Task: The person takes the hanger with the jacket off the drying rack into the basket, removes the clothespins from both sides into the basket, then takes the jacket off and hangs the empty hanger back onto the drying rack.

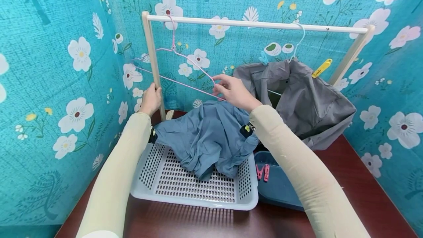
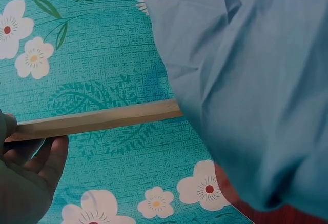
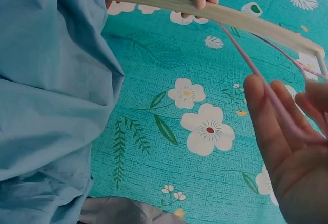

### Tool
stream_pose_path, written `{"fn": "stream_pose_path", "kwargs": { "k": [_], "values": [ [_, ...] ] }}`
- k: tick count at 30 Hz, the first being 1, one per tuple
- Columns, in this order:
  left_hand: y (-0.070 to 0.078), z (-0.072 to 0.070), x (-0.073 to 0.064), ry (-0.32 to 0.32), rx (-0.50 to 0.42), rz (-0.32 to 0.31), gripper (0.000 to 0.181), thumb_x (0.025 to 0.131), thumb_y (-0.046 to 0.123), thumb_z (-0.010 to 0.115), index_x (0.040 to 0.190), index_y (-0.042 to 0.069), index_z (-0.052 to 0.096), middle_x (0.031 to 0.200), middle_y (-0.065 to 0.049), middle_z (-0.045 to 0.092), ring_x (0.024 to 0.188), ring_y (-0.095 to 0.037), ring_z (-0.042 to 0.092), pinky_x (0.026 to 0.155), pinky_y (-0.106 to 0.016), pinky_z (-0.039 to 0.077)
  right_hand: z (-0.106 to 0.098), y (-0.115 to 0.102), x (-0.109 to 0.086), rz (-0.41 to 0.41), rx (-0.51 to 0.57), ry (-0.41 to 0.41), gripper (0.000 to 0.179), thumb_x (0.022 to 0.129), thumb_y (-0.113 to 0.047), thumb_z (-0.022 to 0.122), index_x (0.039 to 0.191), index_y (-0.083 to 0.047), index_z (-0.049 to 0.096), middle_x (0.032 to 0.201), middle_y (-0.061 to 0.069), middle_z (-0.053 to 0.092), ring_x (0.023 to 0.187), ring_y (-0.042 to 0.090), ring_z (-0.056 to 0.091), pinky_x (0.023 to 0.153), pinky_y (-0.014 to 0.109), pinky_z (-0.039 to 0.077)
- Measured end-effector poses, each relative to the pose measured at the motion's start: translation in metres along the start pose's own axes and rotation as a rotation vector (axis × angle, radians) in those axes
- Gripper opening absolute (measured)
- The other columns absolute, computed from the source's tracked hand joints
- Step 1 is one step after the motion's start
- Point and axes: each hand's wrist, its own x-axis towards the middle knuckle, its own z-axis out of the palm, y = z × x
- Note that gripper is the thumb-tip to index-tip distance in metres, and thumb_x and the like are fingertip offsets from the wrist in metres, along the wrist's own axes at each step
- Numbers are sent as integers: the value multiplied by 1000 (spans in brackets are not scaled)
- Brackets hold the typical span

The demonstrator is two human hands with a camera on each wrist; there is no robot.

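A pink hanger (image 1: 195,68) hangs by its hook near the left end of the rack's white rail (image 1: 251,23). My right hand (image 1: 236,93) holds the hanger at its right corner; the right wrist view shows the pink wire (image 3: 284,114) against the fingers. With thumb and fingers, my left hand (image 1: 151,98) grips the rack's left wooden post (image 1: 152,52), also seen in the left wrist view as a pale bar (image 2: 102,120). Below both hands, a crumpled blue garment (image 1: 208,135) lies in a light grey-blue perforated basket (image 1: 195,203), spilling over its back rim.
A grey garment (image 1: 317,105) hangs from a light blue hanger (image 1: 300,34) on the right, with a yellow clothespin (image 1: 321,68) on it. Beside the basket, a dark blue tub (image 1: 281,190) holds pink clothespins (image 1: 266,172). Floral cloth (image 1: 76,116) surrounds the dark red table (image 1: 172,223).
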Motion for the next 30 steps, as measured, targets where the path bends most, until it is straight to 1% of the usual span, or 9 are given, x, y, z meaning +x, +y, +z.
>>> {"fn": "stream_pose_path", "kwargs": {
  "k": [6,9,12,14,16,19,23,27,30],
  "values": [
    [0,1,2,3,-3,11,33,105,30,24,104,2,41,85,-16,44,70,-29,45,60,-40,38,-5,5,-6,12,37,-35,35,101,-20,46,135,-9,49,116,16,60,103,23,61,86,35,49],
    [-1,0,0,-6,-24,20,33,105,32,25,101,3,40,84,-15,43,68,-27,44,59,-39,38,-8,7,-12,13,9,-37,37,100,-23,49,134,-9,49,115,13,60,104,23,61,86,33,49],
    [-1,-4,-3,-40,-45,17,30,105,30,27,97,4,39,83,-14,42,64,-24,43,58,-37,38,-11,9,-20,21,-33,-43,40,99,-26,52,135,-11,48,113,9,59,100,22,61,86,34,48],
    [0,-8,-6,-89,-32,5,29,104,28,29,98,2,40,84,-15,43,66,-24,44,59,-37,38,-15,11,-27,33,-51,-48,42,98,-28,53,136,-12,47,114,8,59,100,23,61,86,36,47],
    [1,-13,-10,-157,4,-21,29,104,26,32,104,0,42,90,-18,46,72,-27,48,62,-39,40,-20,15,-36,51,-57,-49,43,98,-30,53,137,-14,46,116,6,58,101,23,61,88,37,45],
    [3,-19,-17,-281,72,-48,38,103,25,34,124,-5,41,111,-26,48,94,-36,52,77,-45,44,-30,23,-51,88,-78,-37,44,98,-35,53,136,-14,47,120,7,58,105,23,59,89,39,46],
    [2,-25,-26,-426,164,-70,50,103,27,35,138,-9,33,133,-31,40,120,-43,42,95,-53,37,-44,34,-73,179,-83,-41,45,99,-36,50,137,-12,46,125,11,54,109,28,57,90,43,45],
    [-1,-26,-35,-546,219,-83,52,103,30,36,138,-9,36,135,-30,40,124,-44,40,98,-53,36,-56,43,-94,293,-57,-74,47,100,-35,47,138,-8,42,129,17,50,114,33,52,92,45,44],
    [-4,-26,-40,-611,216,-99,53,103,32,37,138,-7,36,137,-29,39,125,-43,38,98,-52,35,-63,52,-107,363,-32,-101,51,100,-36,46,138,-3,40,132,20,46,118,35,48,94,47,42]
  ]
}}
